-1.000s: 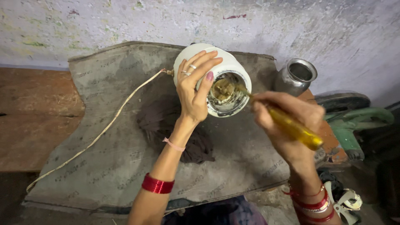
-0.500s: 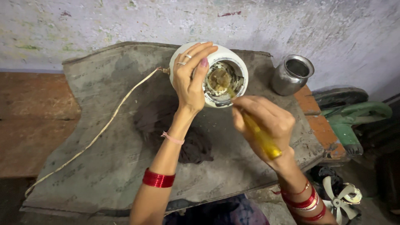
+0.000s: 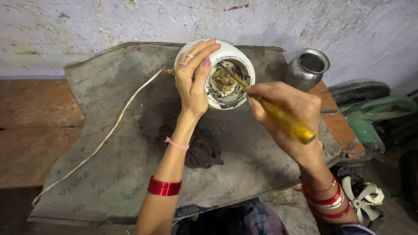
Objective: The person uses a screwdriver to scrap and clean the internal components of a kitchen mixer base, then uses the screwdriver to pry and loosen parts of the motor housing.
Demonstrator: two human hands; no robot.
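Note:
A white round appliance base (image 3: 237, 58) lies tipped toward me on a grey mat (image 3: 100, 143), its open underside showing brass-coloured metal parts. My left hand (image 3: 193, 82) grips its left rim, fingers spread over the white shell. My right hand (image 3: 285, 111) holds a yellow-handled screwdriver (image 3: 285, 122), whose shaft reaches up-left into the opening. A pale power cord (image 3: 109, 135) runs from the base's left side down across the mat.
A steel pot (image 3: 307, 69) stands right of the base near the wall. A dark rag (image 3: 202, 150) lies on the mat under my left forearm. A green machine (image 3: 374, 117) and a small white fan blade (image 3: 363, 198) sit at the right, off the mat.
My right hand swung the screwdriver handle lower, then brought it back toward the opening. The view shifted slightly, and my left hand kept its grip on the base.

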